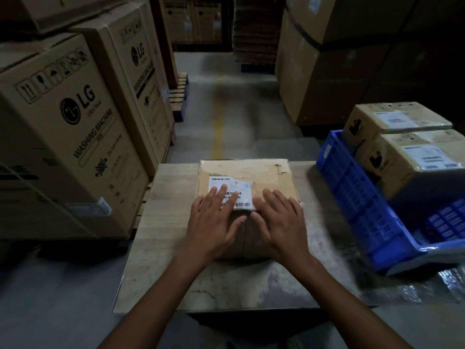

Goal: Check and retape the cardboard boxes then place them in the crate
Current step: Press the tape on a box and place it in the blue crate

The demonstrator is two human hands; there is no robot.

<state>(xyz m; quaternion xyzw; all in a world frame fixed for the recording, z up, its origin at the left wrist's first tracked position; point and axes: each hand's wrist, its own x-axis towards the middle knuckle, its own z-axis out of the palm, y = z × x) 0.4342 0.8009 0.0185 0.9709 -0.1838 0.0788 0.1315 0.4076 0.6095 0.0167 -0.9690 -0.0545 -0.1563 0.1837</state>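
Observation:
A brown cardboard box (261, 172) with a white shipping label (230, 183) lies on a small wooden table (166, 222) in front of me. My left hand (215, 222) lies flat on the box's near left part, fingers straight and spread over the label. My right hand (281, 220) lies flat beside it on the near right part, fingers straight. To the right stands a blue plastic crate (357, 197) with two taped cardboard boxes in it, one at the back (392, 119) and one nearer (415, 159).
Tall washing-machine cartons (68, 137) are stacked at the left, close to the table. Large brown cartons (339, 59) rise at the back right. A grey floor aisle with a yellow line (217, 127) runs ahead between them. Crumpled clear plastic (427, 285) lies under the crate.

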